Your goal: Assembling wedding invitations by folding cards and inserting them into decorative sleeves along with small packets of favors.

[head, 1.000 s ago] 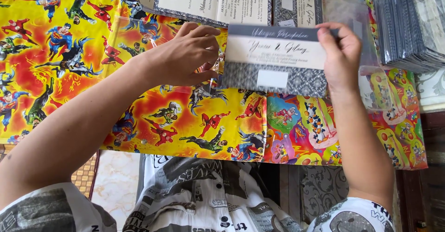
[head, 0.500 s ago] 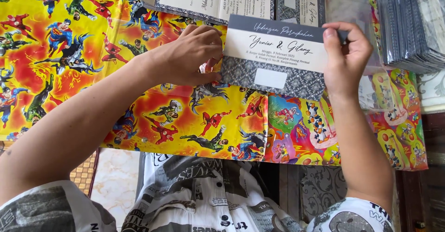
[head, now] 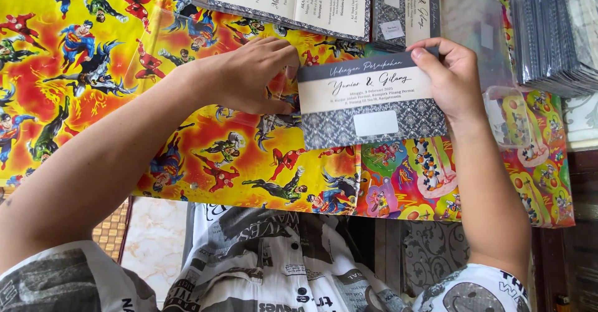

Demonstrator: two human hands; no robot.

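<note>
A folded grey-patterned card (head: 372,103) with a pale band and a small white label lies flat on a low table covered in bright cartoon-print cloth (head: 93,100). My left hand (head: 249,75) presses down on the card's left edge with bent fingers. At the card's right edge, my right hand (head: 451,78) pinches its top right corner. A clear plastic sleeve (head: 507,112) lies just right of that hand.
An opened card (head: 293,0) of the same kind lies flat behind, with another folded one (head: 405,6) beside it. A stack of grey cards in sleeves (head: 557,31) stands at the back right. My patterned shirt (head: 274,262) and the table's front edge are below.
The card has been lowered from a tilted, lifted pose to lie flatter on the cloth. Both hands have stayed at its edges.
</note>
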